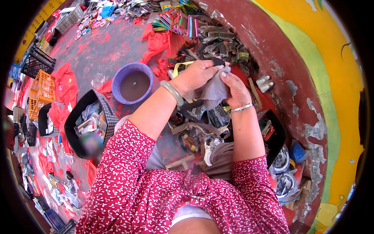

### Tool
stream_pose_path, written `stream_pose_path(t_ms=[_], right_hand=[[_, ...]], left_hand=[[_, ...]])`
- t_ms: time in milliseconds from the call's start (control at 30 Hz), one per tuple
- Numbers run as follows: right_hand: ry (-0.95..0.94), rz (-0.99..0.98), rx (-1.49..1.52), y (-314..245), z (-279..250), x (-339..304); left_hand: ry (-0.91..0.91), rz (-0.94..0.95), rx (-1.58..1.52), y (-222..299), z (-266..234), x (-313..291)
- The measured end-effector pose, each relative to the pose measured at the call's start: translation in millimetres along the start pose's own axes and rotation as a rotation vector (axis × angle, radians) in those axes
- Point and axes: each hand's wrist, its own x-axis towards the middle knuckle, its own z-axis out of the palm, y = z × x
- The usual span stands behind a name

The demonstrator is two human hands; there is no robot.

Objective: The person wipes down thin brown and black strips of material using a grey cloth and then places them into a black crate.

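Note:
Both my hands are raised over the pile in front of me, close together. Between them hangs a grey rag (215,92), its upper end bunched at the fingertips. My right hand (238,90) is closed on this rag, thumb on top. My left hand (194,78), with a pale bangle at the wrist, is closed with its fingertips at a dark, strap-like piece (218,61) that sticks out beyond them. The rag and fingers hide most of that piece. Below the hands lie tangled belts and straps (200,126).
A purple basin (133,65) of murky water stands left of my hands. Nearer is a checkered box (110,113) of small goods. An orange crate (41,93) stands farther left. Bundles in plastic (223,39) lie along the red wall (269,46). A black bin (277,134) sits by my right forearm.

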Motion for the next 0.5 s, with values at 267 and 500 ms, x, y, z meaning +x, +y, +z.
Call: stream_pose_path(t_ms=[267, 500], right_hand=[[0.145, 0.017, -0.12, 4, 1, 8], [0.137, 0.148, -0.26, 13, 7, 12]], left_hand=[[0.189, -0.333, -0.73, -3, 17, -4], [0.336, -0.289, -0.522, -4, 7, -2]])
